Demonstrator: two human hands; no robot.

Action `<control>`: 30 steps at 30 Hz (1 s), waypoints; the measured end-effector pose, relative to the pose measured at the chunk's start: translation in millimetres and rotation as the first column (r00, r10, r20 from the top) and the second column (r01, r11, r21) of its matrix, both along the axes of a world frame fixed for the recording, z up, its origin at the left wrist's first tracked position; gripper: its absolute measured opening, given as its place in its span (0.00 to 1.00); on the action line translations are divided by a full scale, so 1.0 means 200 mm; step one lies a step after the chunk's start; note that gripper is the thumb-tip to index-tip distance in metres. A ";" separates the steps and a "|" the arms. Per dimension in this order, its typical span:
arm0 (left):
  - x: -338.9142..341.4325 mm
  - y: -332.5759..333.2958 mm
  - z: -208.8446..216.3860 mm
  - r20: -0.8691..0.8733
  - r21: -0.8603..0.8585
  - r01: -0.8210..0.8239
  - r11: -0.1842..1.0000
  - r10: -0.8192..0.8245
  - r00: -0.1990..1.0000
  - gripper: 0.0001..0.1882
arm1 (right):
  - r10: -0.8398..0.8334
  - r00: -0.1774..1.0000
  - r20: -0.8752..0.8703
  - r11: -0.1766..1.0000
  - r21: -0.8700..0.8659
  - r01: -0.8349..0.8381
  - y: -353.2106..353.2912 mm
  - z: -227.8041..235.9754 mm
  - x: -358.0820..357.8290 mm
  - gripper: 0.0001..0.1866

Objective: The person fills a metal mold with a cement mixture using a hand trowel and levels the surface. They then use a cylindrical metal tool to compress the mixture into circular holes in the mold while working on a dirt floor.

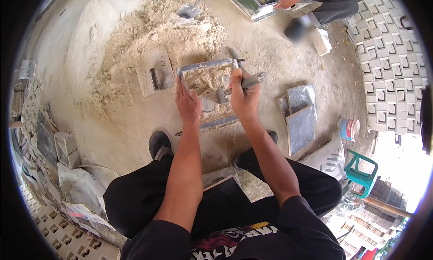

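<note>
A rectangular metal mould frame lies on the ground between my feet, with pale powdery material and some block shapes inside. My left hand rests along the frame's left side, fingers stretched out and close together, gripping nothing. At the right side, my right hand is closed around the thick grey handle of a hammer-like tool. Its short cylindrical head sits over the inside of the frame. My right fingers partly hide the tool and the frame's right bar.
Crumbly pale material is heaped at the far left, with a trowel on it. A slotted block lies left of the frame. Dark plates lie right. A co-worker's hand touches another mould. Patterned blocks are stacked right.
</note>
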State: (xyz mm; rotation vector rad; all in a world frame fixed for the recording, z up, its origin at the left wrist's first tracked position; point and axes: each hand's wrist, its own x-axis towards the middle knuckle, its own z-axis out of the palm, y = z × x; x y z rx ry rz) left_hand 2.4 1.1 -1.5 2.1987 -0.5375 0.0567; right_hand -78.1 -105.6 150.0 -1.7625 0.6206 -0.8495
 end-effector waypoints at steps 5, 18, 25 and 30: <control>0.01 0.00 0.00 0.052 -0.064 0.034 0.997 -0.030 0.998 0.28 | -0.080 0.996 0.024 0.980 0.187 0.074 0.03 0.01 -0.06 0.24; 0.01 0.01 -0.01 -0.022 -0.046 0.021 0.999 -0.022 1.000 0.29 | -0.215 0.963 0.165 0.963 0.200 0.180 0.14 0.05 -0.14 0.23; 0.01 0.01 -0.01 -0.014 -0.023 0.003 1.000 -0.003 1.000 0.29 | -0.192 0.978 0.077 0.949 0.270 0.165 0.15 0.04 -0.20 0.21; 0.01 -0.02 -0.02 0.048 -0.064 0.013 0.998 -0.010 0.999 0.29 | -0.243 0.959 0.147 0.959 0.184 0.215 0.14 -0.07 -0.22 0.22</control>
